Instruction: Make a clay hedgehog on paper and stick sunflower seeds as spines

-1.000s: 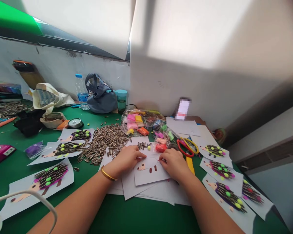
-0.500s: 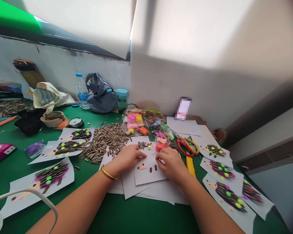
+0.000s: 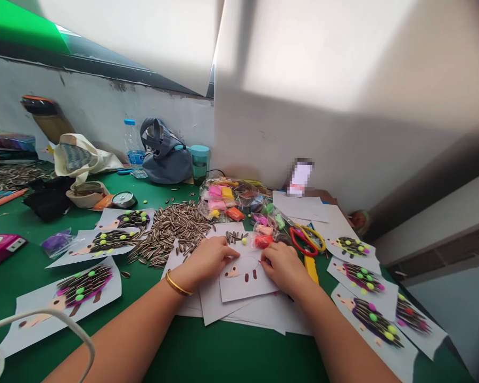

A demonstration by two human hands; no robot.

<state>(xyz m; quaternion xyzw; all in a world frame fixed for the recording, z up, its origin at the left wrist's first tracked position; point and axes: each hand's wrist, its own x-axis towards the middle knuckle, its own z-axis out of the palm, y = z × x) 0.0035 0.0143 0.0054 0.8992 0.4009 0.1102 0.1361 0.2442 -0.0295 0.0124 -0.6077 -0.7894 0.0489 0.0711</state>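
Note:
A white sheet [image 3: 243,290] lies on a stack of papers, with a faint drawn outline, a pinkish clay face [image 3: 232,272] and two brown clay legs [image 3: 250,276]. My left hand [image 3: 212,259] rests at the sheet's upper left, fingertips on the paper, with nothing visible in it. My right hand [image 3: 281,263] is at the sheet's right side, fingers pinched together at the outline's right end; a tiny reddish bit shows at the fingertips, too small to name. Sunflower seeds [image 3: 179,226] are heaped beyond my left hand, and a red clay packet [image 3: 263,241] lies just beyond my right.
Finished hedgehog pictures lie left [image 3: 35,330] and right [image 3: 403,356] on the green table [image 3: 223,351]. Scissors [image 3: 305,242] and a yellow cutter [image 3: 311,269] are right of my hand. Clay packets [image 3: 219,198], a bag [image 3: 165,159] and a bottle [image 3: 133,151] stand behind.
My right hand has shifted slightly to the right, uncovering more of the outline's right end. My left hand has stayed in place.

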